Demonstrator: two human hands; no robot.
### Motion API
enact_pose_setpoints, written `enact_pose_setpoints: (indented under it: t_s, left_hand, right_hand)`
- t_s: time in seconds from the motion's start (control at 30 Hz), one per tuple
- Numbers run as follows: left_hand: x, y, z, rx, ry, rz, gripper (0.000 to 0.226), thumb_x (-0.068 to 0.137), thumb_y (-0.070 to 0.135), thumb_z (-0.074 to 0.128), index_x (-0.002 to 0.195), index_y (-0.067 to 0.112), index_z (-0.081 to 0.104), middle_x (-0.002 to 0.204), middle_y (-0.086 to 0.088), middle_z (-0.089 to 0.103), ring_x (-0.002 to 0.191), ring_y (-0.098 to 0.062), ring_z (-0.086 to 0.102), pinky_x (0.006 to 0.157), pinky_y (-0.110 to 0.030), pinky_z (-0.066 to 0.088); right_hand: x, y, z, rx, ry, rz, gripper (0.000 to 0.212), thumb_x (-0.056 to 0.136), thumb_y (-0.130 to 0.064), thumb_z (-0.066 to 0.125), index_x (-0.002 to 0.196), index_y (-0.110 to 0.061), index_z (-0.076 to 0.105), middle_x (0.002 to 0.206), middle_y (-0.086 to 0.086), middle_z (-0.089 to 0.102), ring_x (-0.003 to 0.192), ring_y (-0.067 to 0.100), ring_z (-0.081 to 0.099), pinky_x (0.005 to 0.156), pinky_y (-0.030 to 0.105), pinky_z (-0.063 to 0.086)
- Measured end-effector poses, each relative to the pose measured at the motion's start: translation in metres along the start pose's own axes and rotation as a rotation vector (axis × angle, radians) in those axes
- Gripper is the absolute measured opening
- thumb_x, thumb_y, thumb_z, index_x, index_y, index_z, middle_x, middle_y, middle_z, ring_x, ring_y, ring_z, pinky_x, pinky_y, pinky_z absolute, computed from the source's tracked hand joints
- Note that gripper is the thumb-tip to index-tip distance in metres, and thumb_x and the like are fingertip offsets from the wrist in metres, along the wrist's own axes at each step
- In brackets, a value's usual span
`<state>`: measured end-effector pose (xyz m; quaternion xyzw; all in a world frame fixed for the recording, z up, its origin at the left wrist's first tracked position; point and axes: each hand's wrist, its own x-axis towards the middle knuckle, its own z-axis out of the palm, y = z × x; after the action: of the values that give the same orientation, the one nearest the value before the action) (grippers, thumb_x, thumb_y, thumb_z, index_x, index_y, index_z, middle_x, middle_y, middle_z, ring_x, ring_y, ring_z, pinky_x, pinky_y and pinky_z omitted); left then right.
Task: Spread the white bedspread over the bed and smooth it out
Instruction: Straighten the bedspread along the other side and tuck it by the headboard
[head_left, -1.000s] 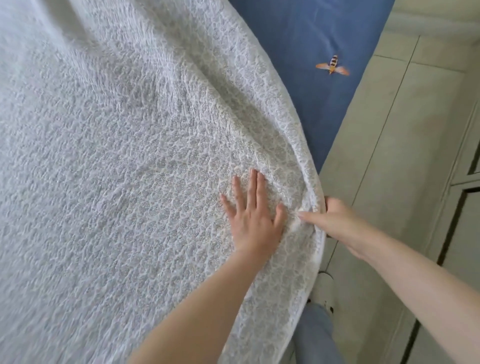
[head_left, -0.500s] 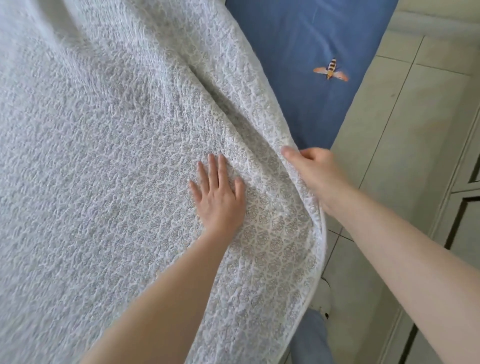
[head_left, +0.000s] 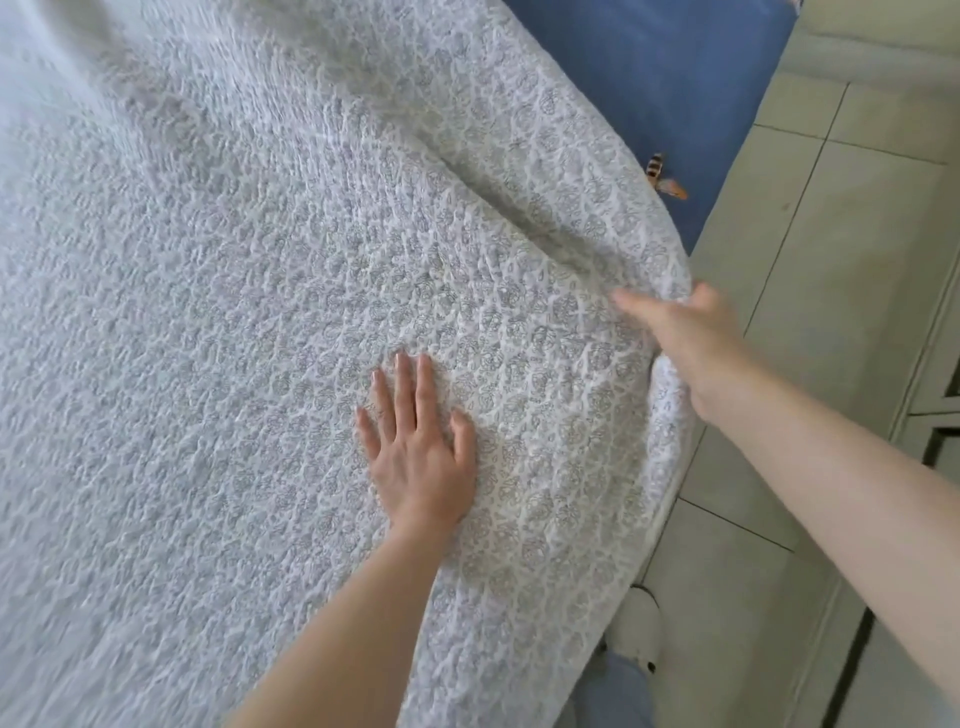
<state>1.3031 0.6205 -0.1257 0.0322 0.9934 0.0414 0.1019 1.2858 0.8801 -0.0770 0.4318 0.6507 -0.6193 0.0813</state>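
The white textured bedspread (head_left: 234, 322) covers most of the bed and fills the left and middle of the view. My left hand (head_left: 421, 447) lies flat on it, palm down, fingers spread. My right hand (head_left: 685, 338) grips the bedspread's right edge, thumb on top, fingers hidden under the fold. A long crease runs up and left from that hand. The blue sheet (head_left: 670, 83) of the bed shows at the top right, with a bee print (head_left: 665, 179) half hidden by the bedspread's edge.
Pale floor tiles (head_left: 841, 249) run along the right side of the bed. My leg in blue trousers and a white slipper (head_left: 636, 629) stand close to the bed's edge at the bottom. A dark-framed door or cabinet shows at the far right.
My right hand has pulled the bedspread's edge to the right and further over the blue sheet, now partly covering the bee print. My left hand stays flat, shifted slightly on the fabric.
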Motion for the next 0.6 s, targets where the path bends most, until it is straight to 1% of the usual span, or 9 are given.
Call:
enact_pose_setpoints:
  t_s: [0.03, 0.1, 0.2, 0.27, 0.33, 0.4, 0.43, 0.53, 0.6]
  left_hand:
    - [0.000, 0.000, 0.000, 0.004, 0.006, 0.001, 0.066, 0.098, 0.051, 0.009, 0.157, 0.031, -0.014, 0.164, 0.009, -0.022, 0.150, -0.012, -0.023, 0.124, -0.046, -0.006]
    - [0.000, 0.000, 0.001, 0.008, 0.014, 0.004, 0.067, 0.097, 0.050, 0.010, 0.158, 0.030, -0.012, 0.165, 0.008, -0.019, 0.151, -0.013, -0.021, 0.124, -0.047, -0.005]
    - [0.002, -0.001, 0.000, -0.004, 0.009, -0.003, 0.068, 0.096, 0.049, 0.012, 0.159, 0.031, -0.007, 0.166, 0.008, -0.015, 0.152, -0.013, -0.019, 0.124, -0.047, -0.005]
    - [0.000, -0.001, 0.000, -0.005, 0.006, 0.006, 0.068, 0.095, 0.049, 0.013, 0.159, 0.031, -0.006, 0.166, 0.009, -0.014, 0.152, -0.013, -0.018, 0.124, -0.047, -0.006]
    - [0.001, 0.000, 0.001, 0.014, 0.012, 0.012, 0.068, 0.096, 0.048, 0.013, 0.158, 0.031, -0.008, 0.166, 0.008, -0.016, 0.151, -0.013, -0.019, 0.124, -0.047, -0.006]
    - [0.002, -0.002, 0.001, 0.015, 0.003, 0.006, 0.068, 0.096, 0.048, 0.014, 0.159, 0.030, -0.007, 0.166, 0.008, -0.015, 0.152, -0.013, -0.018, 0.124, -0.047, -0.005]
    - [0.002, -0.002, 0.002, 0.015, 0.003, 0.007, 0.069, 0.096, 0.047, 0.014, 0.159, 0.030, -0.006, 0.166, 0.008, -0.014, 0.152, -0.014, -0.017, 0.124, -0.047, -0.004]
    - [0.002, -0.002, 0.003, 0.028, 0.005, 0.011, 0.070, 0.095, 0.046, 0.017, 0.159, 0.028, -0.004, 0.167, 0.007, -0.012, 0.153, -0.016, -0.014, 0.124, -0.049, -0.001]
    - [0.002, -0.002, 0.002, 0.032, 0.000, 0.019, 0.070, 0.095, 0.045, 0.019, 0.160, 0.027, -0.002, 0.167, 0.006, -0.009, 0.153, -0.016, -0.012, 0.124, -0.050, 0.001]
  right_hand:
    - [0.003, -0.010, 0.010, -0.083, -0.013, -0.050, 0.045, 0.080, -0.047, 0.074, 0.108, -0.015, 0.056, 0.094, -0.003, 0.061, 0.083, 0.015, 0.060, 0.072, 0.030, 0.047]
    - [0.008, -0.025, 0.020, -0.194, -0.020, -0.129, 0.031, 0.086, -0.043, 0.069, 0.090, -0.014, 0.059, 0.080, 0.000, 0.060, 0.071, 0.018, 0.059, 0.059, 0.028, 0.043]
    - [0.026, -0.025, 0.003, -0.098, 0.144, -0.096, 0.036, 0.087, -0.039, 0.068, 0.099, -0.005, 0.065, 0.096, 0.011, 0.067, 0.087, 0.028, 0.065, 0.070, 0.035, 0.050]
    - [0.029, -0.014, -0.010, -0.192, 0.186, -0.056, 0.039, 0.091, -0.043, 0.063, 0.085, -0.005, 0.057, 0.083, 0.011, 0.060, 0.084, 0.032, 0.062, 0.062, 0.035, 0.044]
    - [0.030, -0.010, -0.011, -0.299, 0.123, -0.037, 0.038, 0.095, -0.042, 0.058, 0.081, -0.008, 0.048, 0.072, 0.006, 0.046, 0.077, 0.027, 0.053, 0.055, 0.032, 0.033]
    - [0.030, -0.021, -0.010, -0.268, 0.042, 0.011, 0.034, 0.093, -0.038, 0.061, 0.098, -0.008, 0.047, 0.080, 0.003, 0.046, 0.073, 0.020, 0.048, 0.059, 0.031, 0.034]
    - [0.032, -0.030, -0.010, -0.215, -0.012, 0.026, 0.039, 0.090, -0.040, 0.065, 0.104, -0.008, 0.047, 0.087, 0.001, 0.049, 0.076, 0.017, 0.049, 0.065, 0.030, 0.039]
    - [0.036, -0.056, 0.002, 0.008, -0.039, 0.031, 0.063, 0.077, -0.056, 0.071, 0.120, -0.012, 0.057, 0.112, 0.000, 0.062, 0.100, 0.020, 0.060, 0.094, 0.036, 0.049]
    - [0.041, -0.068, 0.011, 0.032, -0.024, -0.021, 0.052, 0.083, -0.050, 0.069, 0.116, -0.011, 0.059, 0.109, 0.001, 0.064, 0.098, 0.020, 0.062, 0.093, 0.035, 0.050]
